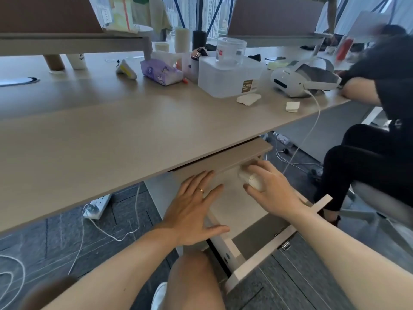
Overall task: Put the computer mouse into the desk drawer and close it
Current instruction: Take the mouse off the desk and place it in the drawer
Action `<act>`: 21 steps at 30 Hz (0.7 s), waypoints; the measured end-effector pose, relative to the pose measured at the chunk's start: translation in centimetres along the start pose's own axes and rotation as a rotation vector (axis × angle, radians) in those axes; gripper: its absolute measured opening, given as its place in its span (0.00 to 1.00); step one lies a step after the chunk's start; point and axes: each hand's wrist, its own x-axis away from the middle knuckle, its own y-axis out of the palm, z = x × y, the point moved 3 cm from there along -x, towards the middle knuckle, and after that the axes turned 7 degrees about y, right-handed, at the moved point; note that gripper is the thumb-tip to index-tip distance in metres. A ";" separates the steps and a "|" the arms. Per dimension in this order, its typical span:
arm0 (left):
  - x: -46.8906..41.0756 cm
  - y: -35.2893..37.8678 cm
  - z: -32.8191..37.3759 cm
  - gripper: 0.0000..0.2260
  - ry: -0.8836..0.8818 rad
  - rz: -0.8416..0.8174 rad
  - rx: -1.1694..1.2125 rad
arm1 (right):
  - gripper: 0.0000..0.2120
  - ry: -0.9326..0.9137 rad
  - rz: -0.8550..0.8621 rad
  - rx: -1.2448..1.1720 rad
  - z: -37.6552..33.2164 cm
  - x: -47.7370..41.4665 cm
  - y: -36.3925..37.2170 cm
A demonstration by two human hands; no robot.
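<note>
Left hand (pixel 194 209) lies flat, fingers spread, over the open drawer (pixel 257 258); right hand's (pixel 271 191) grip pinches the mouse (pixel 250 180).

The long beige desk top (pixel 111 135) looks like matt wood laminate; the small white computer mouse (pixel 251 180) is smooth plastic.

We see a bright scene lit by daylight from the windows (pixel 214 16) at the back. The bench (pixel 100 130) top shines softly, and below it the floor (pixel 55 231) lies in shadow. The wide lens bends straight lines near the edges. The seated person (pixel 380 90) at right is blurred.
</note>
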 end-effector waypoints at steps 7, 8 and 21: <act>-0.2 -0.5 0.2 0.45 -0.004 -0.012 -0.010 | 0.31 0.116 -0.220 0.199 1.2 -1.0 4.4; -0.1 -0.6 0.1 0.46 -0.005 -0.018 -0.010 | 0.30 0.123 -0.238 0.204 1.2 -1.0 4.8; 0.0 -0.9 0.2 0.50 0.007 -0.074 -0.038 | 0.27 0.111 -0.462 0.197 1.4 -1.1 8.2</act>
